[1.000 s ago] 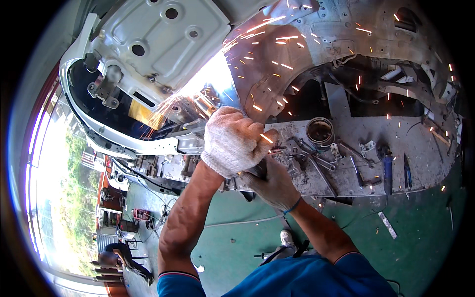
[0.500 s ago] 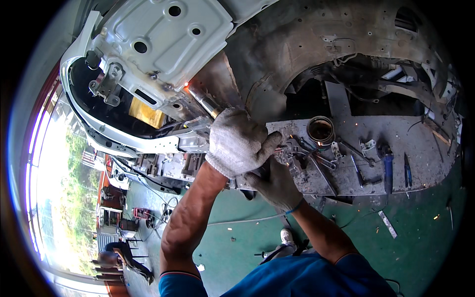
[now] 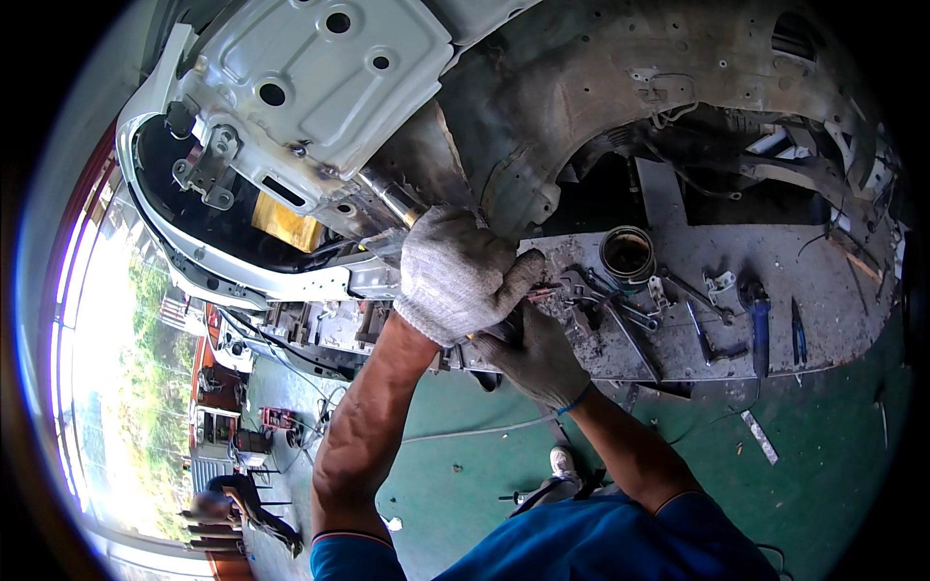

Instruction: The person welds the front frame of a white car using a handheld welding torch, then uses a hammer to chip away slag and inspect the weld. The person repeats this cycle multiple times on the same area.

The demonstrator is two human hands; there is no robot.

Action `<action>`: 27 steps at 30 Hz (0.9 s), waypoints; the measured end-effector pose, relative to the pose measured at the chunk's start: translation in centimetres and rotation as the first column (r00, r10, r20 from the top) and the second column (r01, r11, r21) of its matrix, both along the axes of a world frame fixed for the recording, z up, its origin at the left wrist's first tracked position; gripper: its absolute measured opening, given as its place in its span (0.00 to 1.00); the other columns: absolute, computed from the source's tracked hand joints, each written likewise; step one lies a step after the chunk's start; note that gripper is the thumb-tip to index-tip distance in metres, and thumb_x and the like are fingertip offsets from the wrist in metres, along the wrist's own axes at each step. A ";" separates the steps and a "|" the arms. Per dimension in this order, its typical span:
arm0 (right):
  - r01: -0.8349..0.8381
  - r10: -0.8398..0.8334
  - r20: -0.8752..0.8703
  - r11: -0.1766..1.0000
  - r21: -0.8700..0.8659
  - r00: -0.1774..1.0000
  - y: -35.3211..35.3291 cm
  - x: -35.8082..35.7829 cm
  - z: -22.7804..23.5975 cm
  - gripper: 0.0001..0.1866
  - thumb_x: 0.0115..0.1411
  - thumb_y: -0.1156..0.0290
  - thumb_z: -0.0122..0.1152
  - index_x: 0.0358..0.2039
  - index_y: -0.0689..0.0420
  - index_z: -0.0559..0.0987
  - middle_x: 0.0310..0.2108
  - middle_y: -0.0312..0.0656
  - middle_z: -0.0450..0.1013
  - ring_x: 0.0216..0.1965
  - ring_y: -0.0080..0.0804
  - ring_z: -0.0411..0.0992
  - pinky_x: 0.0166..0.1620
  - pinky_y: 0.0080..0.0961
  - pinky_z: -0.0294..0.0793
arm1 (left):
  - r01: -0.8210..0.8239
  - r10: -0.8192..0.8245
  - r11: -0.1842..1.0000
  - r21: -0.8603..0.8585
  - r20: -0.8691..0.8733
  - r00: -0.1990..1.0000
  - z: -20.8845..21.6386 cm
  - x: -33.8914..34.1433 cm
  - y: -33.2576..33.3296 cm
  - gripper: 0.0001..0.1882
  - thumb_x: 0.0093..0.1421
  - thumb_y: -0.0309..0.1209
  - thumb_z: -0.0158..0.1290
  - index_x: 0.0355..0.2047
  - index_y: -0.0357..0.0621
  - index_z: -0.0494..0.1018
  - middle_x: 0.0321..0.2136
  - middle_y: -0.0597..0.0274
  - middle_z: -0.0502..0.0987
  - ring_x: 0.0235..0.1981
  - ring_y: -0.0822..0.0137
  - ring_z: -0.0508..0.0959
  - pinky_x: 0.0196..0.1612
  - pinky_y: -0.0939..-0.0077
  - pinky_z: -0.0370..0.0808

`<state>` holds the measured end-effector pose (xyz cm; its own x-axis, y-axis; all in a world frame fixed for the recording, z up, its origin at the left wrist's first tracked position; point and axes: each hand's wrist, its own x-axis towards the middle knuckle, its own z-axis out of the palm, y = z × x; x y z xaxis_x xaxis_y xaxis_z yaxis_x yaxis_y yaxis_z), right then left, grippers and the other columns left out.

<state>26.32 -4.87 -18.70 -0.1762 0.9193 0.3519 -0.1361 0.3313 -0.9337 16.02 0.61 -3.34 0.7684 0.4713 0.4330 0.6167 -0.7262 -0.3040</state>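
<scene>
Both my hands wear whitish knit work gloves and grip a welding torch point(image 3: 389, 198), whose metal nozzle points up and left. My left hand point(image 3: 455, 276) wraps round it just behind the nozzle. Lower and to the right, my right hand point(image 3: 539, 363) is closed round the dark rear part, mostly hidden by the glove. The nozzle's tip is at the lower edge of a pale grey car body panel point(image 3: 320, 97), beside a bare, brownish metal panel point(image 3: 426, 145). No glow shows at the tip. Whether the tip touches the metal I cannot tell.
On the grey bench point(image 3: 717, 329) lie an open can point(image 3: 627, 254), several wrenches and pliers point(image 3: 639, 344), a blue power tool point(image 3: 759, 329) and blue-handled pliers point(image 3: 797, 334). A cable point(image 3: 475, 431) crosses above the green floor. Another person point(image 3: 247, 508) is far left.
The orange glow at the torch tip and the flying sparks are gone. My left hand and the torch have shifted slightly left; the grip of both hands is unchanged.
</scene>
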 end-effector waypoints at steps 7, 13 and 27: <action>0.024 -0.021 -0.059 0.998 0.052 0.998 0.0 -0.3 0.1 0.23 0.58 0.65 0.75 0.49 0.61 0.76 0.34 0.53 0.81 0.37 0.49 0.84 0.40 0.38 0.82 | -0.009 0.009 1.000 -0.012 0.027 1.000 0.0 0.1 0.0 0.14 0.54 0.37 0.66 0.16 0.46 0.78 0.14 0.62 0.74 0.22 0.55 0.80 0.37 0.59 0.78; -0.022 0.022 0.016 0.999 0.043 1.000 0.4 0.2 -0.4 0.22 0.60 0.63 0.71 0.50 0.61 0.75 0.34 0.54 0.81 0.38 0.55 0.82 0.41 0.42 0.81 | -0.012 0.012 1.000 -0.010 0.039 0.999 0.0 0.6 0.0 0.17 0.54 0.39 0.68 0.15 0.46 0.76 0.14 0.61 0.75 0.22 0.54 0.80 0.37 0.59 0.77; -0.084 0.083 0.109 0.996 0.011 0.991 -4.9 2.4 -10.6 0.22 0.58 0.59 0.74 0.47 0.57 0.77 0.34 0.51 0.81 0.35 0.51 0.82 0.39 0.40 0.80 | -0.150 0.133 0.980 -0.129 -0.133 0.982 -7.8 1.5 -7.0 0.15 0.53 0.41 0.66 0.17 0.50 0.77 0.15 0.64 0.73 0.22 0.60 0.77 0.42 0.61 0.78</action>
